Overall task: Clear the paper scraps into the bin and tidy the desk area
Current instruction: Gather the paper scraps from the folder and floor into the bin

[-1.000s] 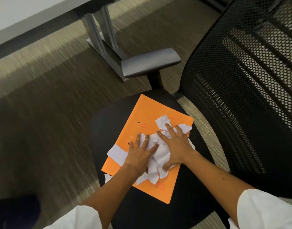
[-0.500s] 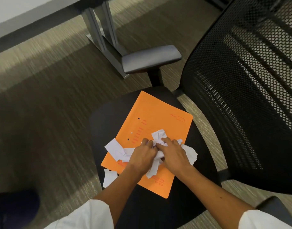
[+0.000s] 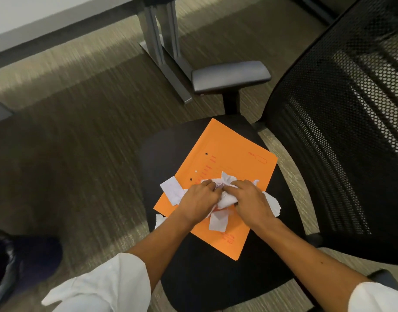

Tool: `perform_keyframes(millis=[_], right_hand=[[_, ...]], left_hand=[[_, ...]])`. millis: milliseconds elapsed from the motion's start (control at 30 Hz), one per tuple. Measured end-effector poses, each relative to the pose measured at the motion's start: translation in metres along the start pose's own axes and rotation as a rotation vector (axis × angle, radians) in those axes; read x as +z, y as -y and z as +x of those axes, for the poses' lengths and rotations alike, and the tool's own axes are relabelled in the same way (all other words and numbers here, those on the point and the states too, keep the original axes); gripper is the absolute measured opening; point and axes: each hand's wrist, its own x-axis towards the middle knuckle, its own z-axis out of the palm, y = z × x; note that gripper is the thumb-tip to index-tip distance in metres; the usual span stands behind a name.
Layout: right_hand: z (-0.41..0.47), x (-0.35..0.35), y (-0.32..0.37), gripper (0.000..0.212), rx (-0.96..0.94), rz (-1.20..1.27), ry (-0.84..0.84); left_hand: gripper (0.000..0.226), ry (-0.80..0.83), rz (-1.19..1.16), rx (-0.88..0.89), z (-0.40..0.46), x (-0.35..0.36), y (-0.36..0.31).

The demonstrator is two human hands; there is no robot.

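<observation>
Gathering tighter than a second ago: left hand (image 3: 196, 200) and right hand (image 3: 249, 199), flat and spread then, now curl together, fingertips meeting, clamped on the paper scraps (image 3: 225, 199) bunched between them. Scraps lie on the orange folder (image 3: 229, 158), on the chair seat (image 3: 193, 278). Loose pieces poke out left, right and near of the hands; one strip (image 3: 159, 220) lies off the folder's left edge.
</observation>
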Motion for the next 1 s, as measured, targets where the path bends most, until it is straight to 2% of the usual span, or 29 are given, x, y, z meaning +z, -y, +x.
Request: perform_keyframes(millis=[100,233,333,400,567,767,1000], right_hand=[[0.004,-0.010,0.017,0.044,-0.045,0.015,-0.011],[0.013,-0.016,0.051,0.051,-0.092,-0.059,-0.023],[0.023,-0.010,0.093,0.051,-0.156,-0.078,-0.032],[0.031,-0.002,0.126,0.049,-0.206,-0.074,-0.029],[0.048,0.026,0.216,0.048,-0.337,-0.087,0.051],[0.062,0.072,0.326,0.052,-0.441,-0.106,0.139],[0.083,0.128,0.468,0.054,-0.495,0.136,0.078]], left_hand=[[0.028,-0.015,-0.002,-0.072,-0.008,-0.007,0.008],[0.042,0.051,0.126,-0.165,-0.032,-0.014,0.026],[0.040,-0.041,0.086,-0.236,-0.073,-0.036,0.043],[0.037,-0.050,0.110,-0.236,-0.109,-0.047,0.059],[0.032,-0.139,0.077,-0.418,-0.195,-0.052,0.102],[0.046,-0.147,0.055,-0.611,-0.317,-0.052,0.156],[0.030,-0.174,-0.125,-1.008,-0.500,-0.033,0.241]])
